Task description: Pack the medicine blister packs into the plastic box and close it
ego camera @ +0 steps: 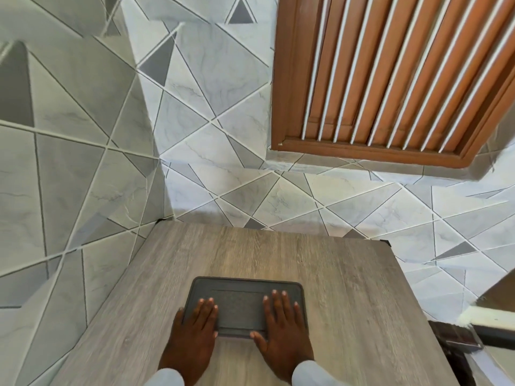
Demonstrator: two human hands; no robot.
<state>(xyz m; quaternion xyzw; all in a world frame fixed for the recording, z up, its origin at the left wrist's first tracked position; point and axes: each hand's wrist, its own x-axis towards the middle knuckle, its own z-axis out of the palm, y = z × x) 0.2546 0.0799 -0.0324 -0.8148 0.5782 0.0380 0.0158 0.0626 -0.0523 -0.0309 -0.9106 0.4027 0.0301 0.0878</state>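
One closed grey box [245, 305] on one table [348, 302], two hands, left [195, 330] and right [281, 327], flat, fingers spread, atop it.

left hand [195, 327] flat, palm down, fingers together, right hand [284, 327] flat, fingers spread

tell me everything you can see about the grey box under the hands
The plastic box is a flat, dark grey rectangle with rounded corners and a raised rim around a recessed, faintly textured panel in its lid. It looks closed, lying flat on the wood-grain table, near its front edge. The left hand rests palm down on its left end and the right hand on its right end, fingers spread. Its contents are hidden.
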